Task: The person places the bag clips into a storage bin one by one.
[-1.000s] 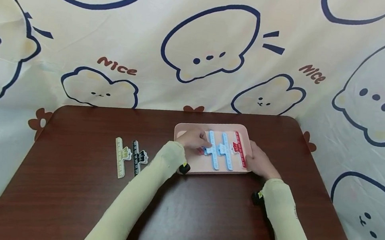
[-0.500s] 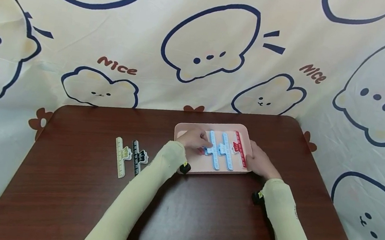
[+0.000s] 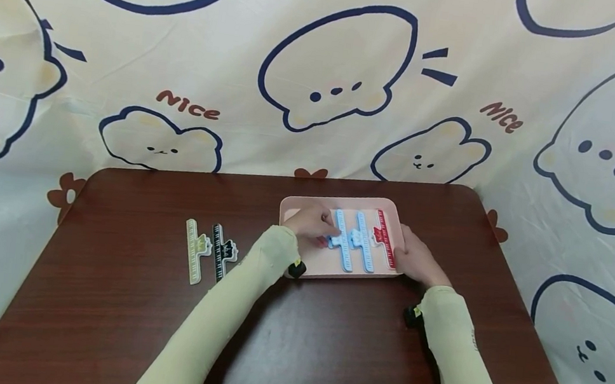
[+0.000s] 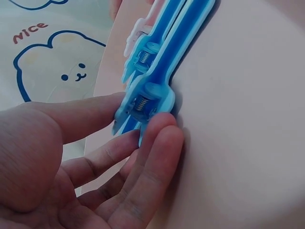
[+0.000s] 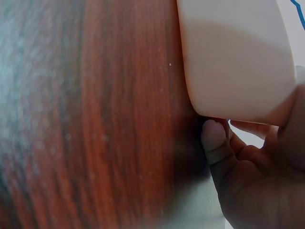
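My left hand (image 3: 311,221) reaches over the left part of a pale pink tray (image 3: 327,263). Its thumb and fingers pinch the handle of a light blue ruler clip (image 3: 343,251), whose metal spring shows in the left wrist view, where the same blue clip (image 4: 164,62) lies along the tray floor. Right of it in the tray is a second light blue ruler clip (image 3: 365,245), then a red ruler clip (image 3: 387,239) by the right wall. My right hand (image 3: 419,257) grips the tray's right end; in the right wrist view its fingers curl at the tray corner (image 5: 228,71).
Left of the tray, a pale yellow ruler clip (image 3: 192,253) and a black ruler clip (image 3: 218,250) lie side by side on the dark wood table (image 3: 287,356). My left sleeve (image 3: 224,310) passes close to the black one. A cartoon-printed cloth (image 3: 267,148) hangs behind the table.
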`<action>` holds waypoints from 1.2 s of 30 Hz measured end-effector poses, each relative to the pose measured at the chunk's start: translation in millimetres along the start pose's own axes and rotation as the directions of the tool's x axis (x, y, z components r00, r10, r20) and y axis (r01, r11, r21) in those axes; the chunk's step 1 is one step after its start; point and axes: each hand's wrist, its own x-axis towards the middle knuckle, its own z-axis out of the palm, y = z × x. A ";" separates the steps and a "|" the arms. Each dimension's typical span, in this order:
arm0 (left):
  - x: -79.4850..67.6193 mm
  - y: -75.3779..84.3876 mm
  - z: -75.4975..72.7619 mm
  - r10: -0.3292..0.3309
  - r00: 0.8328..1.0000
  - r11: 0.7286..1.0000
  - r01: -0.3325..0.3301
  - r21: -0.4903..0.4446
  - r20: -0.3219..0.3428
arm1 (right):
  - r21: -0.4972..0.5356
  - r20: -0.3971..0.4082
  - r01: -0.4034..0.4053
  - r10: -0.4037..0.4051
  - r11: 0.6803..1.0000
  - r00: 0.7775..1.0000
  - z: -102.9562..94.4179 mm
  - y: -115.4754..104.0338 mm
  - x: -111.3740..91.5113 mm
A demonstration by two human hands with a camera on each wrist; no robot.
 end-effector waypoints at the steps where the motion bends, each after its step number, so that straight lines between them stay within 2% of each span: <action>1: -0.2 0.2 0.2 0.001 1.000 1.000 -0.001 0.002 -0.001 | 0.001 -0.001 -0.002 0.002 1.000 1.000 -0.2 0.5 -0.1; 19: -1.4 -0.9 0.9 0.002 1.000 1.000 -0.002 -0.017 -0.001 | 0.016 0.001 -0.017 0.017 1.000 1.000 -0.3 0.8 -4.0; 28: -5.8 -1.0 -7.1 0.033 0.999 0.998 -0.033 0.045 -0.001 | 0.014 0.008 -0.022 0.022 1.000 1.000 0.6 -1.2 -2.4; 31: -10.2 0.5 -11.9 0.034 0.999 0.998 -0.033 0.058 -0.017 | 0.010 0.004 -0.020 0.020 1.000 1.000 0.2 -1.1 -2.1; 36: -20.2 -0.1 -19.4 0.077 0.996 0.992 -0.073 0.107 -0.032 | 0.010 -0.003 -0.017 0.017 1.000 1.000 -0.8 -0.1 -2.3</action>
